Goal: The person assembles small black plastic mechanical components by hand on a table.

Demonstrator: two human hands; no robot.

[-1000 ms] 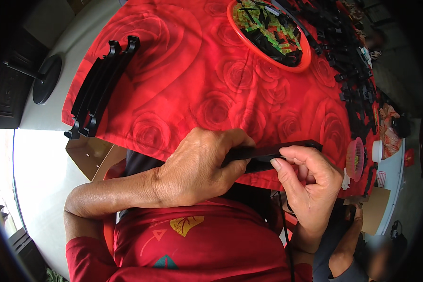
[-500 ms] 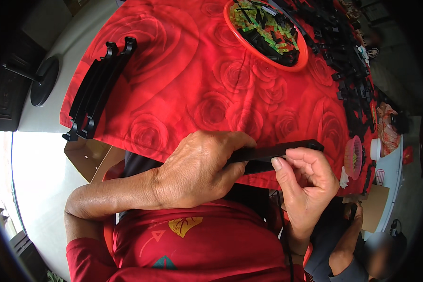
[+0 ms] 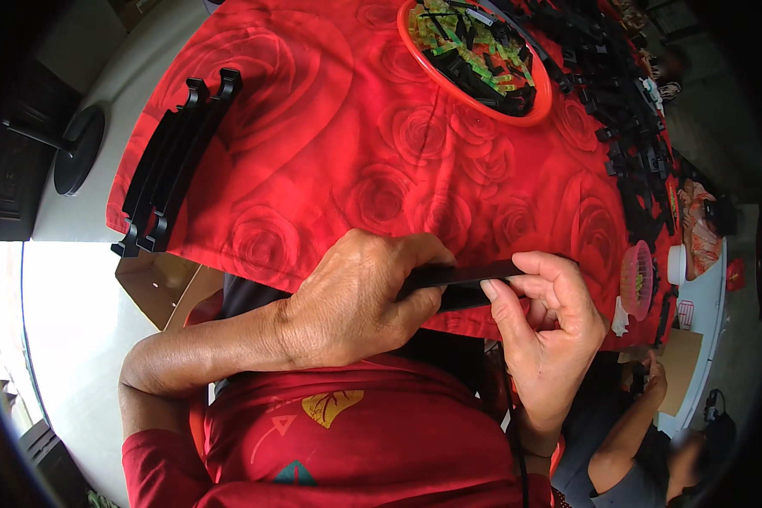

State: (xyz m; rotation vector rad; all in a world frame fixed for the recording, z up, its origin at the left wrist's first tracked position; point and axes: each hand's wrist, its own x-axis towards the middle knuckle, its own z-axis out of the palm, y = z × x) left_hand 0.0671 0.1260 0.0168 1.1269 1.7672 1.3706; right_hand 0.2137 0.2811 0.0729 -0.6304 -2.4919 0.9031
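Note:
In front of my body, at the near edge of the table, my left hand (image 3: 360, 296) is wrapped round a long black plastic strip (image 3: 466, 276). Its left part is hidden under the fingers. At the strip's right end, my right hand (image 3: 559, 326) pinches it between thumb and forefinger, the other fingers curled. Below the strip shows a second black edge, and I cannot tell whether it is part of the same piece. Two long, curved black plastic parts (image 3: 171, 161) with hooked ends lie side by side at the table's left.
A red rose-patterned cloth (image 3: 313, 161) covers the table. An orange-red basin (image 3: 525, 120) at the back holds green-yellow and black pieces. Many black parts (image 3: 626, 127) are heaped along the right. A pink basket (image 3: 637, 284) stands nearby. Another person's arm (image 3: 626, 432) is at lower right.
The strip's far end stuck out past my right hand before; now none shows beyond those fingertips. My left hand has barely moved. The other person's hand at lower right has shifted.

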